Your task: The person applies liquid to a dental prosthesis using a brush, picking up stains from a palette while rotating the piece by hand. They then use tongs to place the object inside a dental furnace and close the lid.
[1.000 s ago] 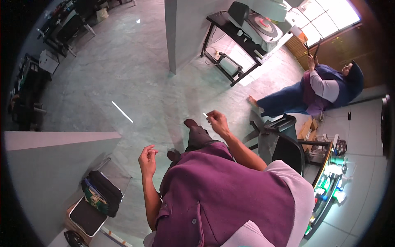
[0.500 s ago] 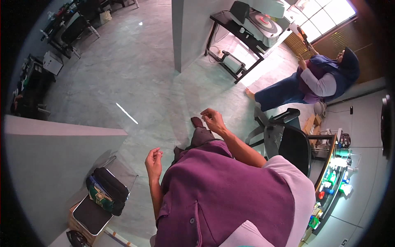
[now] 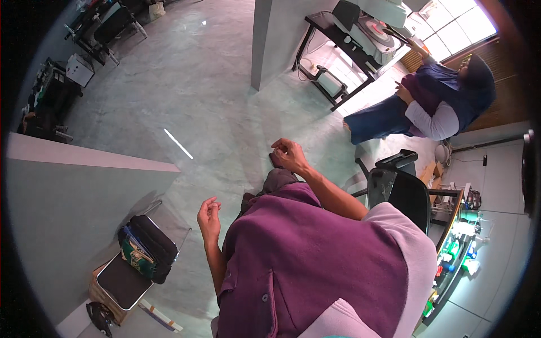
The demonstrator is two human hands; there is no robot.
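My left hand point(image 3: 209, 218) is held in the air in front of my left side, above the grey floor, its fingers loosely bent and nothing seen in them. Further forward, my right hand point(image 3: 289, 155) hovers over my dark trouser leg and shoe, fingers half curled and slightly apart, with no object visible in it. Neither hand touches anything. Between the forearms lies the front of my purple shirt point(image 3: 321, 253). Nearest on the right is a black office chair point(image 3: 403, 194). To the left, a black bag point(image 3: 149, 245) rests on a chair with a dark seat point(image 3: 125, 281).
A low grey partition point(image 3: 84, 191) stands at left, and a wall end point(image 3: 264, 50) juts out ahead. Far right, another person point(image 3: 434, 101) stands by a black table point(image 3: 338, 42) carrying a machine. A lit, cluttered workbench point(image 3: 451, 248) runs along the right.
The view has shifted slightly, with the floor and furniture moving in it. My hands keep nearly the same pose. The other person's raised arm now reaches toward the machine with a dark object.
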